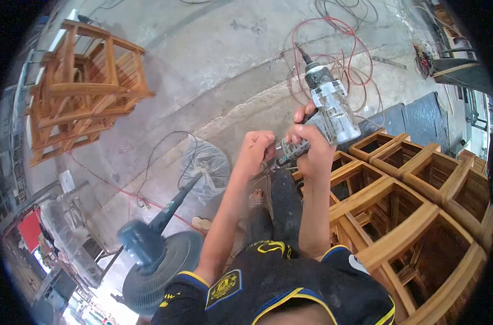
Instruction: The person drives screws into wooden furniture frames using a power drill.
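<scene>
My right hand [313, 142] is wrapped round the handle of a grey and white power driver [333, 108], whose black chuck and bit point up and away from me. Close to the base of the handle is my left hand [257, 149], its fingers curled together near the tool's lower end. Whatever those fingers pinch is too small to make out. Wooden frames [387, 211] stand beside my right arm, under and behind the driver.
Stacked wooden frames [89, 86] stand at the upper left. A fan [159, 265] and a plastic-wrapped bundle [207, 168] are at lower left. Red hoses [355, 43] coil on the floor beyond the driver. A dark sheet [425, 116] lies to the right.
</scene>
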`<state>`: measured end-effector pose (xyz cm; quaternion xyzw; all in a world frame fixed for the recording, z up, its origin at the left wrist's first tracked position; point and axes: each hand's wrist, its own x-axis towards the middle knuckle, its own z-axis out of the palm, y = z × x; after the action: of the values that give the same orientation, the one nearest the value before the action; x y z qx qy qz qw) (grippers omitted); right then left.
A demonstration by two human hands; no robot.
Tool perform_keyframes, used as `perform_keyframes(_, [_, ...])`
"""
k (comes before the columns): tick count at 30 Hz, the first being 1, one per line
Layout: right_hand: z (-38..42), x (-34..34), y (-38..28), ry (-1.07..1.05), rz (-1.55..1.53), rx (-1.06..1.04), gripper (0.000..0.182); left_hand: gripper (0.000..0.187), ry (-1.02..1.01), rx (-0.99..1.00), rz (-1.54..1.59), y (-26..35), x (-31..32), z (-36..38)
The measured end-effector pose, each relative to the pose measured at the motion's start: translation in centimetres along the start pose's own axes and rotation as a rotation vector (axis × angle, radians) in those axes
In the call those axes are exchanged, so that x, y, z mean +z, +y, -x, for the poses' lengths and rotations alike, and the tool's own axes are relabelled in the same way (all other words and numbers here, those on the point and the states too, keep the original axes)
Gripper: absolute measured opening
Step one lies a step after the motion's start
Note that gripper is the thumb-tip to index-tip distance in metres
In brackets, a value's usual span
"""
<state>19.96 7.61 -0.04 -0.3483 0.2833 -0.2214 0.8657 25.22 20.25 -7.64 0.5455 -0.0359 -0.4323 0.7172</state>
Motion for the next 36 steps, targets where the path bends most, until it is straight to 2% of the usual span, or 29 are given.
perform_keyframes(2, [2.9,2.6,-0.7,-0.010,0.067,-0.045,0.033,0.032,-0.029,0.362,-0.165,1.6,0.0,2.9])
perform_keyframes(5, [6.8,4.9,-3.6,-0.074,0.156,-0.026,0.030,0.034,-0.090,0.265,0.053,4.8,1.2,6.7])
perform_keyframes(7, [9.2,5.4,-4.6,-0.140,0.240,-0.067,0.032,0.036,-0.047,-0.165,0.543,6.4,2.6,9.4])
perform_keyframes(8, [10.6,6.0,-5.4,-0.162,0.283,-0.091,0.032,0.036,-0.141,-0.094,0.580,6.5,2.7,10.4])
perform_keyframes(12, [15.7,6.7,-5.3,-0.298,0.422,-0.184,0.033,0.035,-0.065,0.013,0.420,7.0,3.3,16.2])
perform_keyframes(15, [21.8,6.2,-4.6,-0.323,0.599,-0.249,0.030,0.034,-0.034,0.117,0.485,6.3,3.5,22.3])
perform_keyframes(17, [26.4,5.6,-3.6,-0.350,0.652,-0.336,0.028,0.033,-0.028,0.096,0.450,6.2,4.2,26.3])
perform_keyframes(18, [28.7,5.3,-3.2,-0.368,0.571,-0.164,0.025,0.033,-0.019,0.082,0.437,5.6,4.3,28.3])
perform_keyframes(22, [35.2,3.0,-0.2,-0.269,0.504,-0.202,0.026,0.030,-0.065,-0.015,0.335,4.0,3.8,33.9])
perform_keyframes(26, [38.6,0.4,1.8,-0.182,0.561,-0.201,0.033,0.028,-0.016,-0.139,0.273,2.1,4.2,38.2])
perform_keyframes(28, [39.8,0.0,2.0,-0.179,0.583,-0.169,0.032,0.034,0.004,-0.210,0.226,2.1,4.3,39.5])
perform_keyframes(31, [41.1,0.4,1.3,-0.155,0.628,-0.144,0.031,0.036,-0.003,-0.140,0.195,2.2,4.6,40.7])
perform_keyframes(34, [42.0,0.2,1.6,-0.144,0.633,-0.181,0.029,0.038,0.044,-0.171,-0.052,3.6,5.4,42.3])
perform_keyframes(36, [42.9,0.3,1.0,-0.179,0.698,-0.213,0.023,0.030,0.057,-0.205,0.016,3.5,5.9,42.9])
